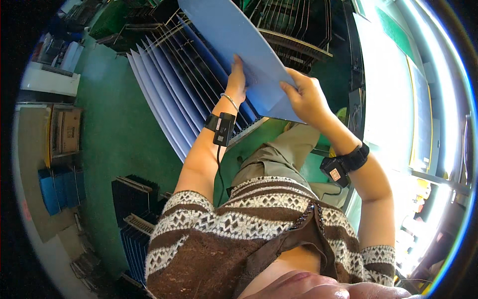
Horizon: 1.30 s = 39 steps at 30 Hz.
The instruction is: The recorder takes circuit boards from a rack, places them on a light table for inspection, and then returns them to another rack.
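Note:
A large, flat blue panel (239,35) is held tilted in front of me, between both hands. My left hand (238,79) is closed on its left side with the thumb pointing up along it; the other fingers are mostly hidden. Around the panel's right edge my right hand (307,97) is clamped, thumb on the near face and fingers behind. Just left of and below the panel stands a wire rack (244,133), where several thin pale-blue panels (167,107) lean upright in a row, apart from one another.
Behind the held panel is another wire rack (294,42). A brightly lit pale surface (386,99) runs along the right. Dark racked sheets (134,249) stand at lower left on the green floor (107,144). Farther left are blue bins (62,189) and a carton (67,130).

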### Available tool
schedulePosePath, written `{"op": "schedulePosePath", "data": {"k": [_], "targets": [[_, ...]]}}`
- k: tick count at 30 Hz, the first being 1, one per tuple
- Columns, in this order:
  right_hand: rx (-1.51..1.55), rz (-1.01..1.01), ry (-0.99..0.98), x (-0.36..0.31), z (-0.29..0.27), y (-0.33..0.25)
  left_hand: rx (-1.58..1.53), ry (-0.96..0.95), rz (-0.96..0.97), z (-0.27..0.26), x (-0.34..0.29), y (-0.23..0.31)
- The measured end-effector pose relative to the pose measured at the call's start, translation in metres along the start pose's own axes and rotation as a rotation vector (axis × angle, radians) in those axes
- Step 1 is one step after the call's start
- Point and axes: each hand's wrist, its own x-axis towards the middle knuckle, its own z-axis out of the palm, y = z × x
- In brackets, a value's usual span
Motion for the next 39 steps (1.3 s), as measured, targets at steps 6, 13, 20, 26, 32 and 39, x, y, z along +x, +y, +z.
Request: {"op": "schedulePosePath", "data": {"k": [6, 13, 20, 26, 32, 39], "targets": [[-0.042, -0.132, -0.001, 0.012, 0.005, 0.002, 0.001, 0.035, -0.013, 0.006, -0.006, -0.001], [-0.140, -0.140, -0.052, 0.037, 0.016, -0.003, -0.028, 0.029, 0.021, 0.010, -0.022, -0.002], [-0.141, -0.137, -0.078, 0.041, 0.015, -0.010, -0.058, 0.008, 0.042, 0.007, -0.019, -0.007], [-0.169, -0.144, -0.082, 0.040, 0.013, -0.016, -0.003, 0.019, 0.024, 0.008, -0.021, -0.001], [-0.241, -0.166, -0.094, 0.046, 0.009, -0.022, 0.059, -0.098, 0.020, 0.006, -0.022, 0.003], [-0.228, -0.159, -0.115, 0.053, 0.003, -0.029, 0.016, 0.030, 0.023, 0.022, -0.040, 0.019]]}}
